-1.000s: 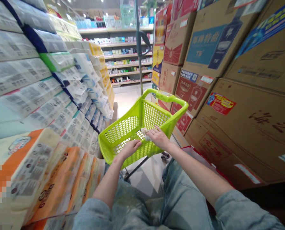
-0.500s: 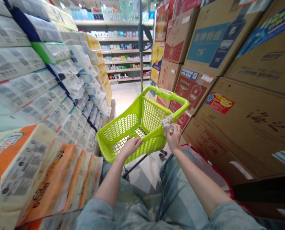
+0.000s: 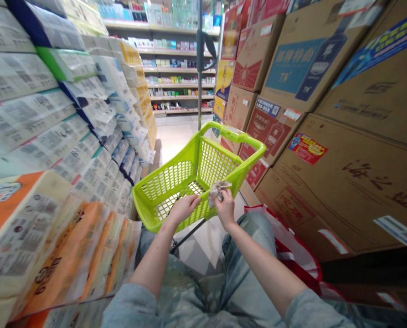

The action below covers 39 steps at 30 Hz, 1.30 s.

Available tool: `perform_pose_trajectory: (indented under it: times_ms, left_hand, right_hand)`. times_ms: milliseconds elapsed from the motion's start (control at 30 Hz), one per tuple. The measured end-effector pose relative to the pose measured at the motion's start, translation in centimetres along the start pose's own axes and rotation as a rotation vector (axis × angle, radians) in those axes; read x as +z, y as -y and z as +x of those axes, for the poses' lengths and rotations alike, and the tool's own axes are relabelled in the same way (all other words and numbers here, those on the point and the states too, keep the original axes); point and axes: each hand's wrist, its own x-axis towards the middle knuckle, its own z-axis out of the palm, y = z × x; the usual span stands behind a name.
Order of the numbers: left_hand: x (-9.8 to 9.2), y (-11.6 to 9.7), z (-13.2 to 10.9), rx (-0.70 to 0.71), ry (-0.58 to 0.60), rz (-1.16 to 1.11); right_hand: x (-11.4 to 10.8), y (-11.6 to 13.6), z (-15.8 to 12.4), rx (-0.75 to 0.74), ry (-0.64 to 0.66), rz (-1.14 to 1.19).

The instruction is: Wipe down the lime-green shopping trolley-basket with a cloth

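Glossy plastic is seen in the basket (image 3: 240,175), rough crumples in the wad (image 3: 214,196), matt cardboard in the cartons (image 3: 336,146).

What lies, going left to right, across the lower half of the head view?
Orange packs, left hand on the green basket, right hand with a crumpled pale wad, red-trimmed bag, striped label on a brown box.

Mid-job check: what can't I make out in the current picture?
All in the head view:
- Underside of the crumpled wad in the right hand: turned away, so contact with the green cart can't be confirmed.
- Part of the red-trimmed bag: hidden by the jeans.
- Labels on the shelf goods: too small.
- Right end of the large brown carton: cut off by the picture's right edge.
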Motion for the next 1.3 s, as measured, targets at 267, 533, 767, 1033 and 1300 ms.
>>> perform_pose_trajectory:
  times_ms: [267,533,767,1033,1300]
  left_hand:
    - [0.0,-0.4,-0.3,0.009,-0.024,0.023]
    - [0.0,-0.5,0.0,0.003,-0.029,0.056]
    - [0.0,-0.4,0.1,-0.018,-0.013,0.072]
    - [0.1,-0.5,0.2,-0.022,-0.017,0.107]
    - [0.3,-0.3,0.5,-0.043,-0.036,0.114]
  right_hand:
    - [-3.3,-2.8,4.6,0.154,-0.027,-0.243]
    - [-1.3,-2.8,1.5,0.081,0.125,-0.059]
    - [-0.2,-2.7,0.2,0.199,0.124,0.002]
    - [-0.8,-3.7,1.8,0.31,0.029,-0.021]
    - [0.9,-0.5,-1.8,0.068,0.258,-0.015]
